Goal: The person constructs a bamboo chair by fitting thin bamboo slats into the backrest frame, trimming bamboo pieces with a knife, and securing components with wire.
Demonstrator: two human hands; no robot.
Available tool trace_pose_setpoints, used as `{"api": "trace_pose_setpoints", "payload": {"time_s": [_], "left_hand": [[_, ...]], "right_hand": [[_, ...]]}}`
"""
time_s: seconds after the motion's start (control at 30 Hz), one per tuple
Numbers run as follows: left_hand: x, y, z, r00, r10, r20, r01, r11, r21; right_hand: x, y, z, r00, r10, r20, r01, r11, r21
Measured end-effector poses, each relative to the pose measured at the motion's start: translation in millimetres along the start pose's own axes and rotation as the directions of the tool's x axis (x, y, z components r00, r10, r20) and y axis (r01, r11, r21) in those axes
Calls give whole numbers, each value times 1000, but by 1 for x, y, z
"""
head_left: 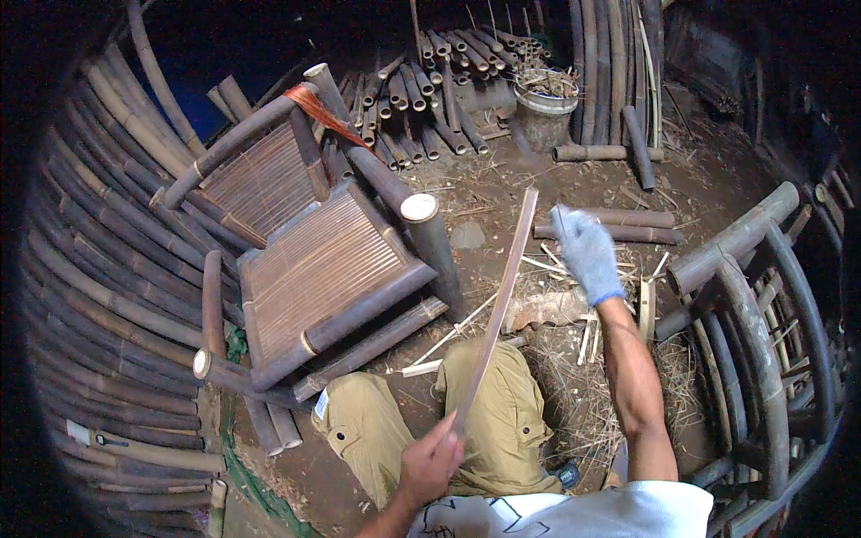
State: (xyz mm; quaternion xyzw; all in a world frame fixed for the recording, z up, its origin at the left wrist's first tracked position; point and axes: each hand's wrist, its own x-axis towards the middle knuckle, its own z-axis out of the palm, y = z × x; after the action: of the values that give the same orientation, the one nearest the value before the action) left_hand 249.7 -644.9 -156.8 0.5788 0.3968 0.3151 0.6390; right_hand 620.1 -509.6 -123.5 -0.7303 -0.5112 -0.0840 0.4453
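My bare left hand (432, 462) is closed around the lower end of a long, flat bamboo strip (498, 309). The strip slants up and away from my lap, its far end in the air beside my other hand. My right hand (587, 255), in a grey-blue work glove, reaches forward past that far end. Its fingers look curled, though motion blurs them a little. A thin dark sliver shows at the fingertips, too small and blurred to name. Beneath the glove, pale bamboo splints (587, 339) and shavings are scattered over the ground.
A bamboo armchair (327, 269) with a slatted seat stands at left front, orange cord tied on its back. Another bamboo frame (758, 359) is at right. Cut poles (417, 90) are stacked behind, near a bucket of scraps (545, 108). Short poles (619, 235) lie beyond the glove.
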Motion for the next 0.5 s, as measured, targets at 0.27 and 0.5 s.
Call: {"api": "trace_pose_setpoints", "payload": {"time_s": [0.27, 0.5], "left_hand": [[88, 49, -13, 998, -14, 65, 50, 807, -588], [109, 64, 8, 995, -1, 102, 61, 805, -590]], "right_hand": [[-76, -98, -19, 962, -181, 204, 142, 971, 191], [-101, -113, -21, 900, -299, 316, 261, 953, 157]]}}
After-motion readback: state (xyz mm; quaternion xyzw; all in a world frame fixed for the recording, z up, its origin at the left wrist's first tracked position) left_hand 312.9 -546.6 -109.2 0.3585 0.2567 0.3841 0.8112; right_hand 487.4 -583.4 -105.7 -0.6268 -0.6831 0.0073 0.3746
